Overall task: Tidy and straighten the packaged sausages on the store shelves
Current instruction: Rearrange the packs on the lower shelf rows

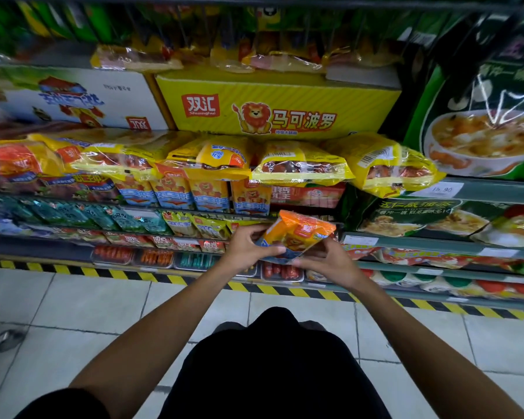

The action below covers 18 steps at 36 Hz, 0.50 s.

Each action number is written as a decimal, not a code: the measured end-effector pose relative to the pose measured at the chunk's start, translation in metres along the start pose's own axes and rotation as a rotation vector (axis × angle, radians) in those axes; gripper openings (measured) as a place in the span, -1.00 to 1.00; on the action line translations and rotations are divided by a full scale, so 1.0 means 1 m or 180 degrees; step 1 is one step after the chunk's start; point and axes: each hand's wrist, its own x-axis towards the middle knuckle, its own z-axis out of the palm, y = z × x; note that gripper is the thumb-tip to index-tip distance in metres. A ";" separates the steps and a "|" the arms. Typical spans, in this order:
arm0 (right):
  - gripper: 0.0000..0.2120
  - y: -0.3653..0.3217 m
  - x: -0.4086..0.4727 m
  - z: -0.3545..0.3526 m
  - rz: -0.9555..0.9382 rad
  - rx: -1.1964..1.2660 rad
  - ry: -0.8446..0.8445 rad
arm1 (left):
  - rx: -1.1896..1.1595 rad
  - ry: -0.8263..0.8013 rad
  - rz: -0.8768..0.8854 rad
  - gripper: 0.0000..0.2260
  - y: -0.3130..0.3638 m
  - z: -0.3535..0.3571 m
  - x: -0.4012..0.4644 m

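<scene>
Before stocked shelves (436, 192), left hand (246, 246) and right hand (330, 261) grip sausage pack (297, 234).

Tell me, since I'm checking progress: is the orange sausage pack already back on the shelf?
No, the orange sausage pack is off the shelf, held in front of it by the left hand and right hand.

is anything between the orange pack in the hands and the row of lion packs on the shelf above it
Nothing visible blocks it. Both hands hold the orange sausage pack in open air below the row of lion packs; only the yellow bags overhang that row from above.
</scene>
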 end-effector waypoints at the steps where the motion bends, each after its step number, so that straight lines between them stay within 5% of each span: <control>1: -0.51 0.000 0.003 0.003 -0.0121 -0.0163 0.0186 | -0.0040 -0.0029 0.0001 -0.65 0.002 0.003 0.002; 3: -0.75 -0.004 0.008 0.002 -0.0280 -0.0412 0.0592 | -0.0058 -0.0091 -0.0009 -0.67 0.010 0.009 0.004; 6: -0.84 -0.013 0.012 -0.006 -0.0418 -0.0740 0.0980 | 0.0132 -0.0045 0.0059 -0.59 0.019 0.013 0.013; 12: -0.82 -0.016 0.033 -0.023 -0.0627 -0.0861 0.1422 | 0.0317 0.0387 0.0408 -0.70 0.031 0.027 0.036; 18: -0.80 -0.011 0.052 -0.028 -0.0780 -0.1048 0.1632 | 0.0259 0.0526 0.0087 -0.69 0.029 0.037 0.065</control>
